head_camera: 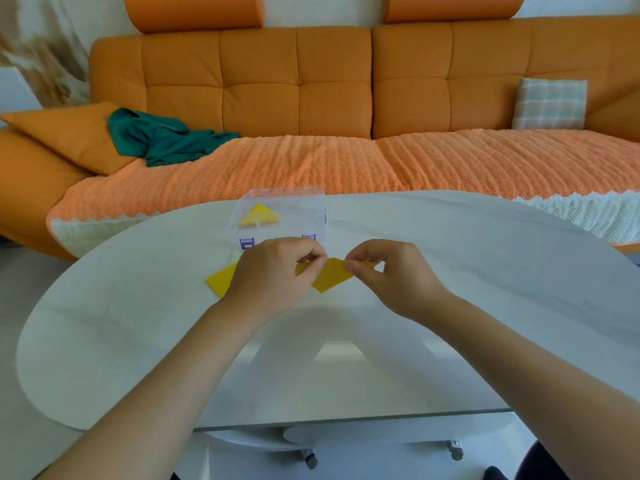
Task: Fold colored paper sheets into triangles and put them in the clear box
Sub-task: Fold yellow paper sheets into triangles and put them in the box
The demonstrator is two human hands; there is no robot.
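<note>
- Between your hands, low over the table (450, 306), is the yellow sheet (330, 277). You hold it by its top edge.
- Your left hand (277, 271) pinches the left end of that edge. Its fingers are curled in tight on the paper.
- Your right hand (388, 275) pinches the right end the same way, thumb under and fingers on top.
- The sheet's long line runs side to side, from one pinch to the other. Its free corner points down and back at you.
- I cannot tell if the sheet is folded yet, as your fingers hide the top edge.
- The box (287, 192) sits just past your hands, a bit to the left. Your left hand is the nearer one to it.
- One yellow triangle (259, 216) lies flat in the box, in its left part, with its tip pointing away from you.
- So I think the next move goes away from you and up, over the near wall of the box.
- Another yellow sheet (220, 280) lies on the table. It peeks out from under your left hand, with a corner pointing left.
</note>
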